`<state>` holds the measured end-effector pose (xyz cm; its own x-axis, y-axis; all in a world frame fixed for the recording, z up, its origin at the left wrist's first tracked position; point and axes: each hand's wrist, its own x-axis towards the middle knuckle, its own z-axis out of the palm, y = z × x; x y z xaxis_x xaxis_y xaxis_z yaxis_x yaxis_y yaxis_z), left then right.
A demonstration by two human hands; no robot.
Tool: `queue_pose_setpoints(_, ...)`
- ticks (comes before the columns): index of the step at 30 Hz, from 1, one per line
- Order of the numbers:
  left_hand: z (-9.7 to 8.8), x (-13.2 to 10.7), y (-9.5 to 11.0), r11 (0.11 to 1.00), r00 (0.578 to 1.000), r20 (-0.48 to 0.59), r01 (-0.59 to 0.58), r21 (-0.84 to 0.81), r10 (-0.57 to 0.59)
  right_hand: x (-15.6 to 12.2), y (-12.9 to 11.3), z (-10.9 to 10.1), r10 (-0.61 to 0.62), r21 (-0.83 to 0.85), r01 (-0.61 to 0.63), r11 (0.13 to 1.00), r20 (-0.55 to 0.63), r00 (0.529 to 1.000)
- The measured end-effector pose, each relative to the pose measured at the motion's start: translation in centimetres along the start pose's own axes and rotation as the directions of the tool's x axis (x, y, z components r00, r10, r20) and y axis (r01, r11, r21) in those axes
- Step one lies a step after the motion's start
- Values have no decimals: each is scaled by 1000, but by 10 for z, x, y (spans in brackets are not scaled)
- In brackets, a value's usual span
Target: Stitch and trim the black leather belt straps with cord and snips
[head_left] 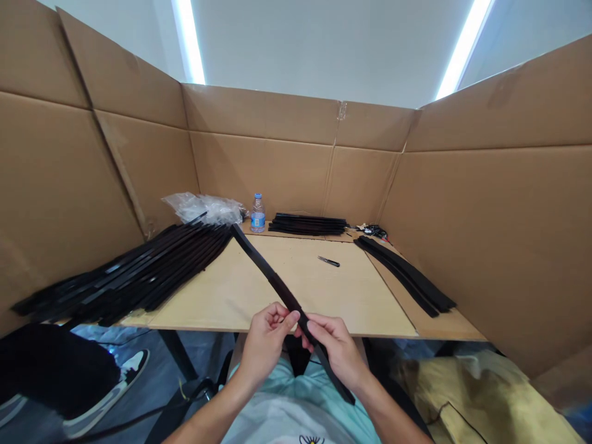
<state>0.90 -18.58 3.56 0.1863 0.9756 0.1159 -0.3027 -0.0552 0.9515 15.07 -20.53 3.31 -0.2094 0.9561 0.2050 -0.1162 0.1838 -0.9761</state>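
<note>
Head camera looks down on our two bare hands at the near edge of the table, both closed on one long black strip (277, 285). Our left hand (264, 345) grasps it with curled fingers and the thumb pressed on top, and our right hand (337, 353) pinches it just beside the left. The strip runs diagonally: its far end lies over a tan board (342, 302) and nearly reaches a wide pile of black strips (139, 274), while its near end hangs past our right hand, in front of our pale green shirt (296, 394).

Toward the back of the table, we see a clear plastic bag (203, 208), crumpled and slumped in the left corner; its contents cannot be made out. Just beside it stands a plastic water bottle (258, 213), upright, with a blue cap and label, and it looks filled with water. Next along lies a neat stack of black strips (308, 224), and at the right, a curved bundle of black strips (402, 274) rests partly on the board's edge, below a small dark tangle of cable (374, 232). A folding knife (328, 261) lies alone on the board. Cardboard walls (296, 166) surround the table on three sides. Below the table at the left, we see a black-and-white sneaker (124, 385).
</note>
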Motion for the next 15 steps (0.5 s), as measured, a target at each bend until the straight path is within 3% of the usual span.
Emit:
queue_pose_setpoints(4,-5,5,6,999,998,56,3,-52,0,1,-1,-4,-41,4,41,999,16,999)
queue_pose_setpoints(15,-10,2,13,978,956,282,133,-160,-83,-4,-3,-7,105,36,-113,993,178,978)
